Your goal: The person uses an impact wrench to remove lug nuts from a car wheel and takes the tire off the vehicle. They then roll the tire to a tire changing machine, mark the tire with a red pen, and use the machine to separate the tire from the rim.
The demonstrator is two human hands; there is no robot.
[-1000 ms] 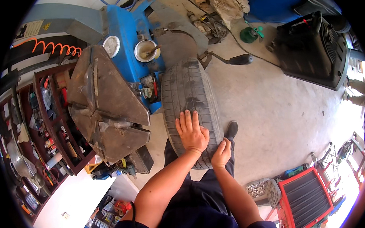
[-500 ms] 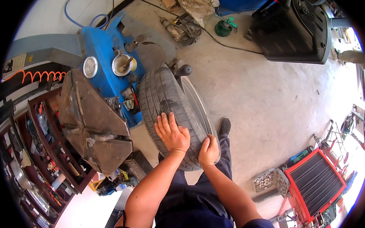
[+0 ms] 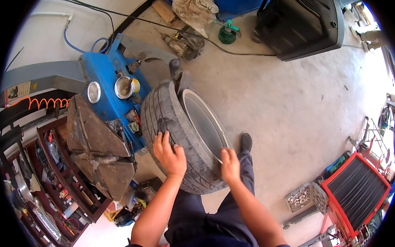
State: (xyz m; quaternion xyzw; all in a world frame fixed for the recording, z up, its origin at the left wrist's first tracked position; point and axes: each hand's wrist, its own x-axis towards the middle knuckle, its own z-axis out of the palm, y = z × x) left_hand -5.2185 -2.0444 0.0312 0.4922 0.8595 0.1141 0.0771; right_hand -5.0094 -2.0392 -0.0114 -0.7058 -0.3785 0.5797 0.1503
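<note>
A car wheel with a worn black tyre (image 3: 163, 111) stands on edge and tilted in front of my legs, beside the blue tyre changer (image 3: 108, 72). Its metal rim (image 3: 202, 119) faces right. My left hand (image 3: 170, 157) rests on the tread with its fingers extended. At the wheel's near right edge, my right hand (image 3: 231, 166) grips the tyre by the rim side; its fingertips are partly hidden. A metal arm with a dark knob (image 3: 175, 66) stands at the wheel's far end, by the top of the rim.
The changer's brown turntable (image 3: 96, 150) lies to the left, above shelves of tools (image 3: 67, 175). An open paint tin (image 3: 126, 87) with a brush sits on the machine. A green pump sprayer (image 3: 228, 33), a cable and a black machine (image 3: 301, 27) are ahead; a red cart (image 3: 356, 192) stands right.
The wheel has turned and tipped so more of its rim face shows. My left hand has shifted left with the tread, and the right hand still holds the edge. The view has shifted slightly.
</note>
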